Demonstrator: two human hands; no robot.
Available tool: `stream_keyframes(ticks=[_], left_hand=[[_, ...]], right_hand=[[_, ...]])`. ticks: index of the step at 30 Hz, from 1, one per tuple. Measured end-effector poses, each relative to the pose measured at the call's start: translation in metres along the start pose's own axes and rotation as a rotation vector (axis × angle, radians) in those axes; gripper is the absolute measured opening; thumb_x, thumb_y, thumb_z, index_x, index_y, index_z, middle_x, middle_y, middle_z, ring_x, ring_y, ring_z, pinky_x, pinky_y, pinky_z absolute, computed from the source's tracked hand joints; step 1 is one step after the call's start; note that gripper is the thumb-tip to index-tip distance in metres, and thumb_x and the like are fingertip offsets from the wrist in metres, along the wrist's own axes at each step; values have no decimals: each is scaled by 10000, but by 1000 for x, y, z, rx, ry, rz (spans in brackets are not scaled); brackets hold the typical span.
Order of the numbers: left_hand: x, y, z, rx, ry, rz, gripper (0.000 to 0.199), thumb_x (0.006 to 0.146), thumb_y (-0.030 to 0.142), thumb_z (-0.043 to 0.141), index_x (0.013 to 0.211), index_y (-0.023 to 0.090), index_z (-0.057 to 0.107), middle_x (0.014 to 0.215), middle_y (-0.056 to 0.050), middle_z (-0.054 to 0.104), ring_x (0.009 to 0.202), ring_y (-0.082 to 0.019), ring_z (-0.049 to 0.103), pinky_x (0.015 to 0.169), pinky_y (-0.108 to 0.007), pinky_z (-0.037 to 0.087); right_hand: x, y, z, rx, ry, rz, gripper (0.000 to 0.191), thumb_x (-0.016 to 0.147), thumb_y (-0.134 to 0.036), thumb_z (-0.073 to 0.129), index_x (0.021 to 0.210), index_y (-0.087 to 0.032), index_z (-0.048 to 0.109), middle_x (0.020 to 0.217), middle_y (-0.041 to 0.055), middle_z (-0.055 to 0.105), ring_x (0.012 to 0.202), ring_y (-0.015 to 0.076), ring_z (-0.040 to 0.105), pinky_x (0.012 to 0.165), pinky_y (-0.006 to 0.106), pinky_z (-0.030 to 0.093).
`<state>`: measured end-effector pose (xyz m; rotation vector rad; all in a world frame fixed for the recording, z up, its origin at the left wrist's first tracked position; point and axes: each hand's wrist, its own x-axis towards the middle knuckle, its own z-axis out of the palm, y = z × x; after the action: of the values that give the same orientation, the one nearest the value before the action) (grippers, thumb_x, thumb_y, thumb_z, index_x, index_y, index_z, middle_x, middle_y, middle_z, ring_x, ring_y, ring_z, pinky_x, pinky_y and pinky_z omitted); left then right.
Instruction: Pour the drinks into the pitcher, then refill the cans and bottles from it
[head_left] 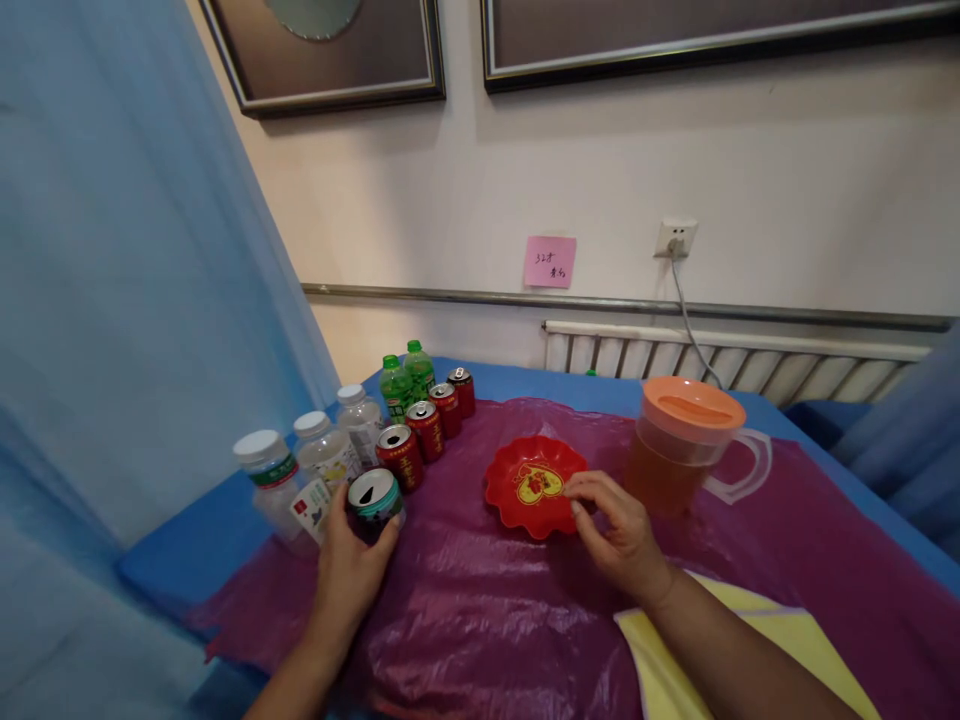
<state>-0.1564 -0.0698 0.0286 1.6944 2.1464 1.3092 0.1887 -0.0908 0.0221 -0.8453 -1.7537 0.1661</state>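
Observation:
My left hand [352, 560] is wrapped round a green and dark drink can [377, 500], whose top is open. It stands upright at the near end of a row of red drink cans [426, 430]. My right hand [619, 530] is at the right rim of a red scalloped plate [517, 510] with a yellow heart print. Its thumb and fingertips come together over the rim; whether they grip it or only touch it, I cannot make out. To the right stands a clear pitcher [667, 470] with an orange lid and amber liquid inside.
Clear jars with white lids [324, 450] and green bottles [395, 385] line the left side. A purple plastic sheet [465, 600] covers much of the blue table. Under my right forearm lies a yellow cloth [795, 640]. A blue curtain [150, 250] hangs at left; a radiator [750, 355] stands behind.

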Motion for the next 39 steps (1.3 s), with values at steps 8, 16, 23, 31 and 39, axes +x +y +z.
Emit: stream_keyframes(ticks=[8, 16, 23, 31, 39], left_hand=[[9, -2, 3, -6, -24, -36, 828, 744, 518, 660, 1445, 148, 423, 1481, -206, 532, 1363, -378, 535, 1140, -544, 424], [-8, 37, -10, -81, -71, -15, 748, 667, 563, 726, 1288, 195, 531, 1284, -148, 654, 1160, -358, 648, 1012, -513, 517], [-25, 141, 33, -334, -387, 216, 697, 628, 421, 807, 1234, 196, 544, 1215, -100, 683, 1110, -298, 662, 1020, -459, 512], [-24, 167, 92, -543, -588, 369, 727, 617, 330, 876, 1264, 201, 570, 1258, -118, 666, 1197, -319, 624, 1085, -483, 461], [-15, 125, 110, -725, -812, 414, 809, 814, 427, 764, 1503, 201, 406, 1532, -155, 512, 1396, -331, 502, 1190, -470, 381]], right_hand=[[2, 5, -3, -28, 108, 6, 211, 939, -118, 541, 1078, -234, 650, 1033, 87, 703, 996, 204, 694, 876, 359, 575], [0, 4, -1, -17, 82, 9, 278, 948, -174, 565, 1212, -250, 610, 1104, 93, 709, 1008, 212, 709, 888, 379, 587], [0, 2, 4, -87, -10, 70, 782, 813, -389, 802, 1466, -232, 400, 1393, 158, 594, 1289, 306, 589, 1073, 494, 508], [0, 14, 19, -62, 86, 266, 876, 733, -226, 780, 1483, -214, 328, 1412, 163, 577, 1266, 297, 612, 1066, 468, 519], [0, 21, 18, 57, 150, 381, 684, 801, -249, 723, 1389, -235, 375, 1320, 132, 644, 1206, 254, 651, 1031, 408, 544]])
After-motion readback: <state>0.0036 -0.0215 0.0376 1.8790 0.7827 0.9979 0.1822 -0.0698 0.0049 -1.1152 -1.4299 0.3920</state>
